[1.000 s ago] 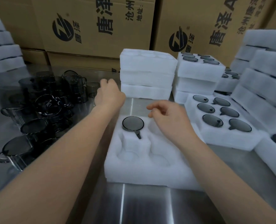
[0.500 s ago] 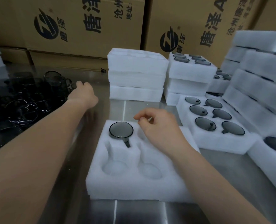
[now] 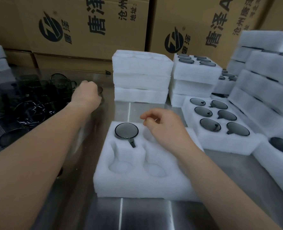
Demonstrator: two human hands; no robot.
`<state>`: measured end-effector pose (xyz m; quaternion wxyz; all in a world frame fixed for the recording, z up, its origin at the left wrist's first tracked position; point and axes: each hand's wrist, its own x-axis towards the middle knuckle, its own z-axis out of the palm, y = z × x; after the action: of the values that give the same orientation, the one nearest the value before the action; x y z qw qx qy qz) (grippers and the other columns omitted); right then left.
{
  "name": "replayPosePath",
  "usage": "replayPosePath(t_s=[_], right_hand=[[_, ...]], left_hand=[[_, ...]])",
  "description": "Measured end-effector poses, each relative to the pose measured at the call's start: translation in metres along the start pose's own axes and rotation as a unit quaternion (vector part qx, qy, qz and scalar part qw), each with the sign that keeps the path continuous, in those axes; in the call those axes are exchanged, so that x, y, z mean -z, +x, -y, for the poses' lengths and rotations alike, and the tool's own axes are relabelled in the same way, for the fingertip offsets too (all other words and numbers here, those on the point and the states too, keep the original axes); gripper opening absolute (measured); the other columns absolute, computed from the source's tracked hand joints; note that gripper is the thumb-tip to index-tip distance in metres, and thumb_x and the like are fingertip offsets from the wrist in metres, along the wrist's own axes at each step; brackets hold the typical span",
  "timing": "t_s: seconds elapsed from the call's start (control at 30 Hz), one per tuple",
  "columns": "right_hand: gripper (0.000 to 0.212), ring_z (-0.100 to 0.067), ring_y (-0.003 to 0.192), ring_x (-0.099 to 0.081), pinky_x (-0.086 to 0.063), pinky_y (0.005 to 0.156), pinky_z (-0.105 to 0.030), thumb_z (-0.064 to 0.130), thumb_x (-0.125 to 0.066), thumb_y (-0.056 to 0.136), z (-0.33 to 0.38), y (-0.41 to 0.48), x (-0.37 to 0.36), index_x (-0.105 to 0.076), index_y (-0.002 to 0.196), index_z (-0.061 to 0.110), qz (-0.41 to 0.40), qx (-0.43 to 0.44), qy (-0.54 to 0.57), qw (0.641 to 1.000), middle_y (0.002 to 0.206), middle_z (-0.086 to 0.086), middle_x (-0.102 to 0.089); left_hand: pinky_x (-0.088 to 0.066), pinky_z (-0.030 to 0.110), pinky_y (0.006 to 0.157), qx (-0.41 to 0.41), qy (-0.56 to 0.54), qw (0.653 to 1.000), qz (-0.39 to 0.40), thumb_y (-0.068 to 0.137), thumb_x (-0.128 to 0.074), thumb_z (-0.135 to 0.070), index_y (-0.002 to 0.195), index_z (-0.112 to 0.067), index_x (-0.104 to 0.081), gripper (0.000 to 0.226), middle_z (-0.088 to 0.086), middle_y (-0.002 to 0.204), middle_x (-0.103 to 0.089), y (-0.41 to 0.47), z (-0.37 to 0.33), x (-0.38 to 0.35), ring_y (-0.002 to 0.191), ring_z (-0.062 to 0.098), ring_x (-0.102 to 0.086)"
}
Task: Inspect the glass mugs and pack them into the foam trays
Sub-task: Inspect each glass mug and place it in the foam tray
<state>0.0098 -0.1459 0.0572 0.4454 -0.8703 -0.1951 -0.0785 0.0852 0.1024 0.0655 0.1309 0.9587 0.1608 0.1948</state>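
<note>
One dark glass mug point(image 3: 126, 131) sits in the back-left pocket of the near foam tray point(image 3: 137, 185), rim up, handle twd the viewer. R hand point(image 3: 167, 130) hovers over the back-right pocket, fingers loosely curled, thumb & index nearly touching, holding nothing. L hand point(image 3: 86, 95) is at the edge of the loose mugs point(image 3: 31, 100) on the steel table point(image 3: 137, 213), fingers curled; can't tell if it grips one. Filled tray point(image 3: 223, 143) lies just right; empty-tray stack point(image 3: 142, 80) behind.

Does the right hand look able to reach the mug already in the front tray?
Probably yes: the right hand hovers just beside the mug in the foam tray, with nothing between them.
</note>
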Motion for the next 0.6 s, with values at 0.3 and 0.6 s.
replayPosePath(t_s=[0.3, 0.6], right_hand=[[0.018, -0.012, 0.061, -0.064, -0.051, 0.059, -0.023, 0.018, -0.049, 0.097, 0.007, 0.004, 0.015, -0.057, 0.112, 0.024, -0.087, -0.121, 0.297, 0.943, 0.096, -0.001, -0.064], [0.025, -0.017, 0.074, -0.071, -0.055, 0.071, -0.034, 0.037, -0.048, 0.1, 0.006, 0.002, 0.027, -0.068, 0.108, 0.024, -0.05, -0.137, 0.415, 0.898, 0.092, -0.003, -0.07]], left_hand=[[-0.044, 0.039, 0.079, -0.2, -0.174, 0.956, -0.129, 0.093, -0.06, -0.018, 0.098, -0.003, -0.057, 0.016, 0.008, 0.109, -0.044, -0.074, -0.059, 0.04, 0.087, 0.03, -0.053], [-0.044, 0.025, 0.079, -0.357, -0.218, 0.902, -0.112, 0.085, -0.066, 0.003, 0.092, 0.0, -0.061, 0.009, 0.017, 0.135, -0.045, -0.133, -0.093, 0.027, 0.102, 0.017, -0.056]])
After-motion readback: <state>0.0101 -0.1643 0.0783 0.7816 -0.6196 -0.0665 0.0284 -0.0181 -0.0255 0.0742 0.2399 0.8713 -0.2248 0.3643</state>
